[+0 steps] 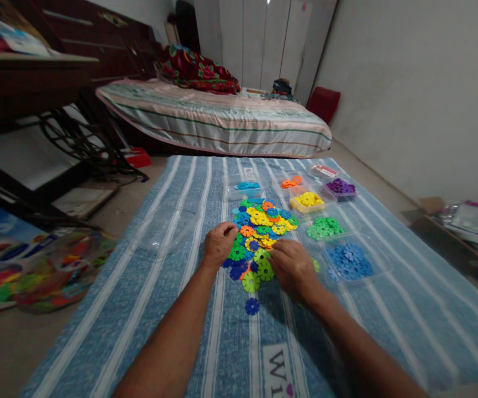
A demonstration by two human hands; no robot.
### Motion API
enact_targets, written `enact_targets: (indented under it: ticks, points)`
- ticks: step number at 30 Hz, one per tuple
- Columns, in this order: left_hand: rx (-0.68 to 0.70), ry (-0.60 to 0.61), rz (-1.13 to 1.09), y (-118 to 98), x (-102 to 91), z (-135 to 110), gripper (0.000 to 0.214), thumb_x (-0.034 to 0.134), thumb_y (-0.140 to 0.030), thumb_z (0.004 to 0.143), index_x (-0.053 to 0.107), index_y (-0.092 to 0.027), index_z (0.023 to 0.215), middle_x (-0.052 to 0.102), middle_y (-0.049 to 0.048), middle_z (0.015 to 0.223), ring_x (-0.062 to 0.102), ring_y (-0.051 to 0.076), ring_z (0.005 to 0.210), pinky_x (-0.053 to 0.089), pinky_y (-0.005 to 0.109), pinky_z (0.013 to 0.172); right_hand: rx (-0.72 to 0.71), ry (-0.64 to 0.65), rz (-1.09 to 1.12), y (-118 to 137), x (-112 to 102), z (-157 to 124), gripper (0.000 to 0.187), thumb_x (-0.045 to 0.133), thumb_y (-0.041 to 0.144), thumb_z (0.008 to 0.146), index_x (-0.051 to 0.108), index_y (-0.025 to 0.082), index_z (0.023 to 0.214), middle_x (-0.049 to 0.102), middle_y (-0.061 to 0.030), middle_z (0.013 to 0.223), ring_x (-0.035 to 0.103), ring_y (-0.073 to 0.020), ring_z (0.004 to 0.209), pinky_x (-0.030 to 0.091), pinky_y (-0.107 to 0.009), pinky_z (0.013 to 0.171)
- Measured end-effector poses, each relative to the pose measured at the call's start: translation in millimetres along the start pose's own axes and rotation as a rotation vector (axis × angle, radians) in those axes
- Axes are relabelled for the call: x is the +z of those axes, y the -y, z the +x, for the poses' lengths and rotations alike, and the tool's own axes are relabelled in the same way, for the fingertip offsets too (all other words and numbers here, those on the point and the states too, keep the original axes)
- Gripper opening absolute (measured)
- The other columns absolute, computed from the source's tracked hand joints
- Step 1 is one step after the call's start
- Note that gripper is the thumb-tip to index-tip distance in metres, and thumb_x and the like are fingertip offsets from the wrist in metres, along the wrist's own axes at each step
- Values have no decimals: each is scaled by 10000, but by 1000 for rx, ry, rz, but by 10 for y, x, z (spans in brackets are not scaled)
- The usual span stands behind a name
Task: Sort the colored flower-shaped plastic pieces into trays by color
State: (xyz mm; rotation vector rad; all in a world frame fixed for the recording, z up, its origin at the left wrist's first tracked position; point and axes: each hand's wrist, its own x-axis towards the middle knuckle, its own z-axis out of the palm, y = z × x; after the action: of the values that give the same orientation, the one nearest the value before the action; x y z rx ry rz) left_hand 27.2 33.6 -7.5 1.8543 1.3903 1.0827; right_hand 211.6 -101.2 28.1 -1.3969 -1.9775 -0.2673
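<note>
A mixed pile of flower-shaped plastic discs (259, 221) in yellow, green, blue and orange lies on the striped cloth. At its left edge is my left hand (219, 243), fingers curled with thumb and forefinger close together; anything between them is too small to make out. My right hand (295, 269) reaches over the pile's right side, fingertips pinched beside yellow and lime discs, and what they grip is hidden. A single dark blue disc (252, 306) lies nearer to me, apart from the pile.
Clear tubs hold sorted discs: light blue (247, 186), orange (291, 182), yellow (308, 199), purple (341, 187), green (325, 227) and blue (350, 261). A transparent lid or bag (166, 226) lies left. Beyond the cloth stands a bed (222, 121); a sewing-machine table (31, 72) stands left.
</note>
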Motion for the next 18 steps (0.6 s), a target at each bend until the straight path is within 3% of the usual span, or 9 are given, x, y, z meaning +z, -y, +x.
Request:
enact_targets:
  ticks: [4,7,10,14,18]
  points:
    - [4,1,-6,-18,-7,-7,234,524,-372,760,688,-206,784,710,5,790,641,172,747,495,271,747,150,-187,-228,-422,-377,148,195,505,211,922,649,199,791,659,-99,850,579,-240,852,449,-383,799]
    - [11,1,3,-17,-1,-8,230,522,-363,762,689,-205,776,710,2,782,642,171,750,492,271,749,277,-258,-389,-594,-512,167,140,538,242,899,663,183,875,658,-109,860,569,-254,831,438,-398,779]
    - [10,1,8,-9,8,-8,236,525,-367,764,691,-201,783,714,6,794,642,172,759,491,275,756,223,-166,-323,-497,-404,67,133,539,245,900,657,185,878,656,-95,861,571,-237,849,440,-370,782]
    - [0,5,5,-5,10,-12,242,529,-366,767,695,-193,801,716,13,806,642,173,755,492,276,751,110,55,-131,-149,-71,-123,128,532,209,897,644,200,834,649,-79,905,565,-214,912,440,-339,817]
    - [1,11,-7,-17,1,-18,242,524,-363,775,693,-193,807,717,18,822,640,175,764,488,278,757,91,172,-56,99,149,-248,116,540,198,885,635,202,820,632,-83,910,545,-225,943,441,-350,837]
